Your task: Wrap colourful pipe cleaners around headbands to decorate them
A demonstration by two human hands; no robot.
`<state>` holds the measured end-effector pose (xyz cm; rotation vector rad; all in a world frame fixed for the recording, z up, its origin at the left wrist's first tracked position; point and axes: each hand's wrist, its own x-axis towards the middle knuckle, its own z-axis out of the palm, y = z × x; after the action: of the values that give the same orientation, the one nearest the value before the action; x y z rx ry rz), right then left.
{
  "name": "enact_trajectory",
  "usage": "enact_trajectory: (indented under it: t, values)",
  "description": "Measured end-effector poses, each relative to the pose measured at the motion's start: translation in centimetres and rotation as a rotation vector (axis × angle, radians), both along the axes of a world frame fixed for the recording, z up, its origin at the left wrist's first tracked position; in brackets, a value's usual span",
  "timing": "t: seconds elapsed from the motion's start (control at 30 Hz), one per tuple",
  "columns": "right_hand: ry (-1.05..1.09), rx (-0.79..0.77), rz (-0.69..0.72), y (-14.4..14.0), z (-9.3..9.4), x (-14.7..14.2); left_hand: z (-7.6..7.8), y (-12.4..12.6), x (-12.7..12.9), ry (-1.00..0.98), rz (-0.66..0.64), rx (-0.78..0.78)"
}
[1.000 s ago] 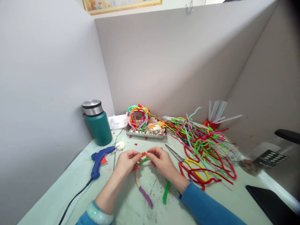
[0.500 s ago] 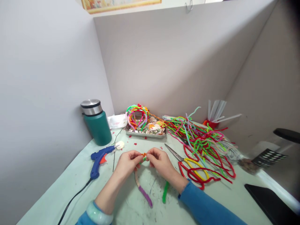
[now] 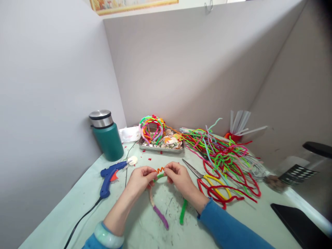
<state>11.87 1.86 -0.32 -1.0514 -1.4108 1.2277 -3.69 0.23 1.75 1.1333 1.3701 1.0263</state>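
Left hand (image 3: 140,179) and right hand (image 3: 178,177) each pinched on orange pipe cleaner (image 3: 160,169) stretched between them.

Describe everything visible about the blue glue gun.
The glue gun is blue plastic with an orange trigger and a pale nozzle. It lies on its side on the green table, left of the left hand, untouched. Its nozzle points toward a small white disc; a black cord runs from its handle toward the near table edge.
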Motion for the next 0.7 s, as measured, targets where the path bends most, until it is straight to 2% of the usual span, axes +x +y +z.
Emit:
enact_trajectory:
  t: [0.13,0.3,0.47,0.6,0.7]
  values:
    - [-0.011,0.009,0.005,0.0,0.1,0.0,0.1,-0.1,0.1,0.006,-0.021,0.002]
    - [-0.137,0.112,0.024,-0.4,0.1,-0.3,0.1,-0.1,0.3,-0.022,-0.022,0.062]
    - [-0.107,0.095,0.064,-0.5,0.0,-0.3,0.2,-0.3,0.3,-0.07,-0.05,-0.006]
    - [-0.045,0.001,-0.042,0.1,-0.2,0.0,0.3,-0.2,0.1,-0.042,-0.044,-0.051]
    - [-0.097,-0.051,-0.115,0.7,0.1,0.7,0.2,0.0,-0.2,0.002,-0.026,-0.065]
